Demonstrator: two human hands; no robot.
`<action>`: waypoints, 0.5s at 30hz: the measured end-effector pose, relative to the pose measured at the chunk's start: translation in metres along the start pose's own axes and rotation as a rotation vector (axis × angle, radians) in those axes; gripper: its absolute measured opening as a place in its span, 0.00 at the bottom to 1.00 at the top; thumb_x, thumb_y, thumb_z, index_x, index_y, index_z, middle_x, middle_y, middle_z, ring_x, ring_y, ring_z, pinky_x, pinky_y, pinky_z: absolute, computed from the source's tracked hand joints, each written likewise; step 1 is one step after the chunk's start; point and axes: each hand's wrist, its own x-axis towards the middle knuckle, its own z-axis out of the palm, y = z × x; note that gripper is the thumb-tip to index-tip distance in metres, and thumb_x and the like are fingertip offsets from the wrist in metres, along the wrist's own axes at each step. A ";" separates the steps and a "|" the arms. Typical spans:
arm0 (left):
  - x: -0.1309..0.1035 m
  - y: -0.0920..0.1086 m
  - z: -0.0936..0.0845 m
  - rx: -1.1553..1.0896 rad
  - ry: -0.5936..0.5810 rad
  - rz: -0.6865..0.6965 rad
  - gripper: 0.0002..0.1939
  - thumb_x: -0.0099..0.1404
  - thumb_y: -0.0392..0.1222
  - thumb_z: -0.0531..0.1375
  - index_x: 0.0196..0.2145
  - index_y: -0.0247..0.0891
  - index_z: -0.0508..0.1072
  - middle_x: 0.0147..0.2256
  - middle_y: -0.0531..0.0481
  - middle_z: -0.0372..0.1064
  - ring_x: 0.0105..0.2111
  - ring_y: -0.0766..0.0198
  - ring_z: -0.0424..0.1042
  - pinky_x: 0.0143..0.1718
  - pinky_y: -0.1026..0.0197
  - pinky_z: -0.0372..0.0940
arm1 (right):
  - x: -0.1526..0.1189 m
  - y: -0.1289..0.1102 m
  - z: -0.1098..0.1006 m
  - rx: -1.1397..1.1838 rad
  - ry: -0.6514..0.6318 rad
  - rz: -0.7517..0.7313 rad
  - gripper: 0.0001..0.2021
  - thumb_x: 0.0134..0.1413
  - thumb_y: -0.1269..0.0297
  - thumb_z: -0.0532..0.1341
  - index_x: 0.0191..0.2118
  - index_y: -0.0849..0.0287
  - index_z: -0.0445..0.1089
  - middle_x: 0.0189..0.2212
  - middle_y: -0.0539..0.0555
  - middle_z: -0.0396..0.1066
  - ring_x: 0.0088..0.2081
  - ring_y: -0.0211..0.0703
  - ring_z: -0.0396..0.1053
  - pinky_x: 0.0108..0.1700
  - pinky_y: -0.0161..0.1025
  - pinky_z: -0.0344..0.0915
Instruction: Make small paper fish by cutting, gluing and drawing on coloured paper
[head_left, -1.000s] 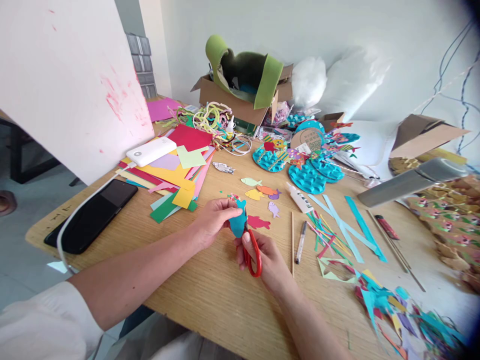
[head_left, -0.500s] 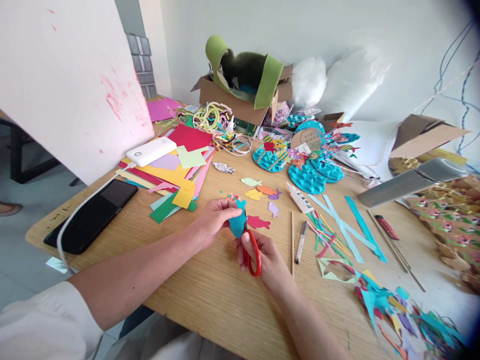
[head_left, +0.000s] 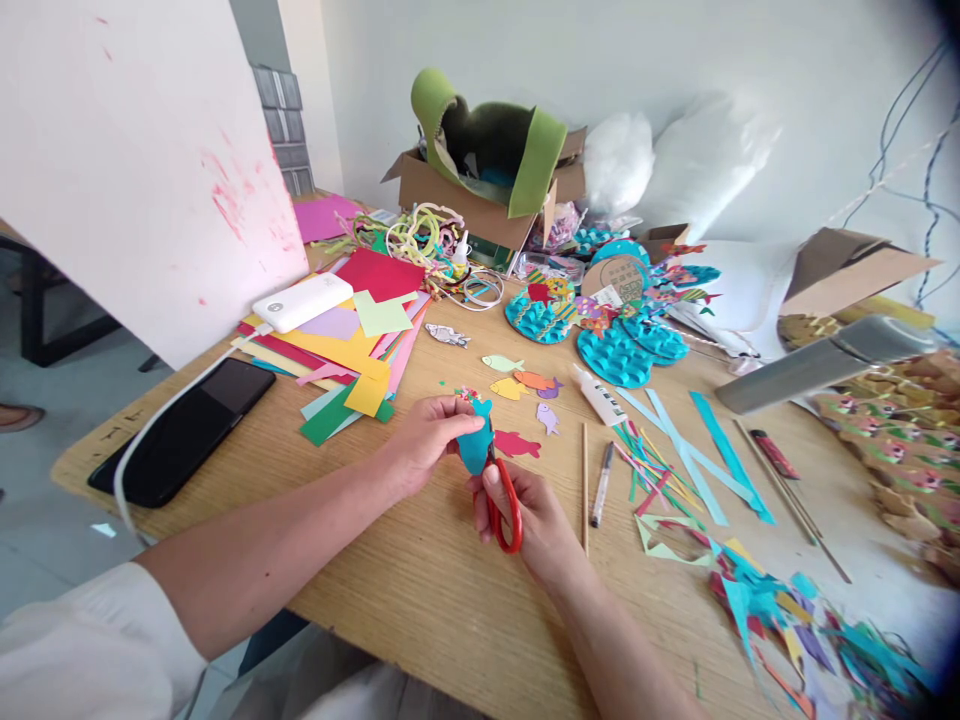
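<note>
One blue paper fish was over the wooden table, pinched between the thumb and fingers of the left hand. Wrapped round the handles of red scissors, the right hand had the blades at the fish's right edge. Just beyond the scissors lay a red paper fish, with a yellow paper fish farther back. To the right of the right hand, a wooden stick and a pen lay near each other.
</note>
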 end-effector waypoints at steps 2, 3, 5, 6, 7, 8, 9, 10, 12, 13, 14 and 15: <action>0.000 0.000 0.000 -0.002 0.004 -0.003 0.13 0.47 0.43 0.69 0.23 0.35 0.69 0.22 0.53 0.68 0.22 0.69 0.66 0.27 0.65 0.59 | 0.000 0.000 0.000 0.008 0.000 0.001 0.26 0.54 0.37 0.60 0.31 0.60 0.68 0.15 0.47 0.66 0.16 0.35 0.63 0.19 0.32 0.56; 0.000 0.000 0.000 -0.001 0.007 -0.003 0.13 0.47 0.42 0.69 0.23 0.35 0.69 0.22 0.53 0.68 0.22 0.69 0.66 0.26 0.65 0.59 | 0.000 0.000 0.001 0.011 0.001 0.000 0.25 0.55 0.38 0.60 0.31 0.60 0.68 0.15 0.47 0.66 0.16 0.35 0.63 0.19 0.32 0.56; 0.000 0.000 0.000 0.002 0.008 -0.001 0.13 0.47 0.42 0.69 0.23 0.35 0.69 0.22 0.54 0.67 0.22 0.69 0.65 0.26 0.65 0.59 | 0.000 0.000 0.001 0.016 0.000 -0.004 0.25 0.55 0.38 0.60 0.31 0.60 0.68 0.15 0.47 0.66 0.16 0.34 0.62 0.19 0.32 0.56; 0.000 0.000 0.000 0.003 0.006 0.000 0.13 0.47 0.42 0.69 0.23 0.35 0.69 0.21 0.54 0.67 0.22 0.69 0.65 0.26 0.65 0.59 | 0.000 0.001 0.001 0.019 -0.002 -0.005 0.25 0.55 0.38 0.60 0.31 0.60 0.68 0.15 0.47 0.66 0.16 0.35 0.62 0.19 0.32 0.56; 0.000 0.000 0.000 0.003 0.004 0.000 0.13 0.47 0.42 0.69 0.23 0.35 0.69 0.21 0.54 0.67 0.22 0.70 0.65 0.26 0.65 0.59 | 0.000 0.001 0.001 0.020 -0.003 -0.005 0.25 0.55 0.38 0.60 0.31 0.60 0.68 0.15 0.47 0.66 0.16 0.35 0.62 0.19 0.32 0.56; 0.000 0.000 0.000 0.003 0.002 -0.001 0.13 0.47 0.42 0.69 0.23 0.35 0.69 0.21 0.54 0.67 0.22 0.70 0.65 0.26 0.65 0.59 | 0.000 0.002 0.001 0.021 -0.003 -0.003 0.25 0.55 0.38 0.60 0.32 0.60 0.68 0.15 0.47 0.66 0.16 0.35 0.62 0.19 0.32 0.56; 0.000 0.000 0.000 0.001 0.002 -0.002 0.13 0.47 0.42 0.69 0.23 0.35 0.69 0.21 0.54 0.67 0.22 0.70 0.65 0.26 0.65 0.59 | 0.000 0.002 0.000 0.022 -0.003 -0.002 0.25 0.55 0.38 0.60 0.32 0.60 0.68 0.15 0.47 0.66 0.16 0.35 0.62 0.19 0.32 0.56; 0.000 0.001 0.000 -0.001 0.002 -0.004 0.13 0.47 0.42 0.69 0.23 0.35 0.69 0.21 0.54 0.67 0.22 0.70 0.65 0.26 0.65 0.59 | 0.000 0.003 0.000 0.022 -0.001 0.002 0.25 0.55 0.38 0.60 0.32 0.60 0.68 0.15 0.47 0.67 0.16 0.35 0.62 0.19 0.32 0.56; 0.000 0.001 0.000 -0.007 0.001 -0.005 0.13 0.47 0.42 0.69 0.22 0.34 0.69 0.21 0.54 0.67 0.21 0.70 0.65 0.26 0.65 0.59 | 0.000 0.003 0.000 0.022 0.002 0.011 0.25 0.55 0.38 0.60 0.32 0.60 0.68 0.16 0.48 0.67 0.16 0.35 0.63 0.19 0.32 0.57; 0.000 0.002 0.001 -0.012 0.000 -0.007 0.12 0.47 0.42 0.69 0.22 0.34 0.69 0.21 0.54 0.67 0.21 0.70 0.65 0.25 0.65 0.59 | 0.000 0.003 0.001 0.022 0.004 0.017 0.26 0.54 0.37 0.60 0.32 0.60 0.68 0.16 0.48 0.68 0.16 0.35 0.63 0.19 0.32 0.57; 0.000 0.002 0.001 -0.019 -0.002 -0.009 0.12 0.46 0.42 0.69 0.22 0.34 0.69 0.21 0.54 0.68 0.21 0.70 0.65 0.25 0.66 0.59 | 0.000 0.003 0.001 0.022 0.004 0.020 0.26 0.54 0.37 0.60 0.32 0.60 0.68 0.16 0.48 0.68 0.16 0.35 0.64 0.19 0.32 0.56; 0.000 0.002 0.001 -0.026 -0.004 -0.012 0.12 0.46 0.42 0.69 0.22 0.34 0.70 0.21 0.53 0.68 0.22 0.69 0.66 0.26 0.65 0.59 | 0.000 0.003 0.001 0.021 0.005 0.022 0.26 0.53 0.37 0.60 0.32 0.60 0.68 0.17 0.49 0.69 0.16 0.35 0.64 0.19 0.32 0.56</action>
